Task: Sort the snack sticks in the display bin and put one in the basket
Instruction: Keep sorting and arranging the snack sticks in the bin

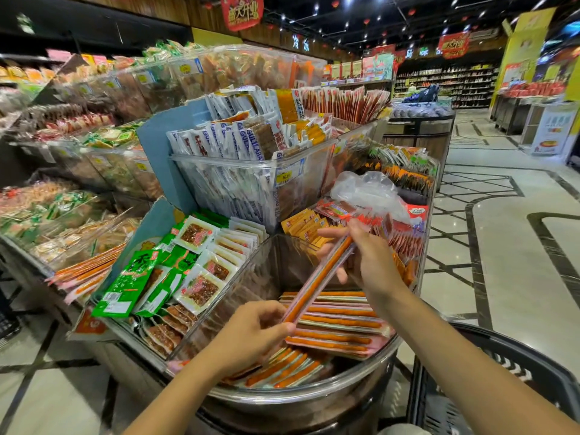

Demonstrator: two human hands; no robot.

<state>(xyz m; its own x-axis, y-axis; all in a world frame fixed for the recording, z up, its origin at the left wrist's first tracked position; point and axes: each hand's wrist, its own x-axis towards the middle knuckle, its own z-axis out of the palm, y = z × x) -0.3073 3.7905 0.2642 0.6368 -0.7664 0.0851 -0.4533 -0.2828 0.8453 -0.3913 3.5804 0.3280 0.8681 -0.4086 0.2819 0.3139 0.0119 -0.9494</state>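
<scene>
A: Left of the display bin [298, 395], what's there?
B: Green packets [131, 284], heaped in the next compartment, just beside its clear wall.
A: My hands?
B: Your left hand [251, 334] is over the bin's near left part, fingers curled, pinching the low end of one snack stick [317, 277]. The stick slants up to the right above the bin, clear of the pile. Your right hand [367, 255] grips its top end over the bin's far right side, thumb on top.
A: The rest of the sticks?
B: The stacked sticks [339, 324] lie flat inside the bin under the held one, lengthwise left to right. More lie lower, near the front rim.
A: Basket?
B: The basket [502, 350] is right of the bin, low, under your right forearm. Dark rim shows; I can't tell what's inside.
</scene>
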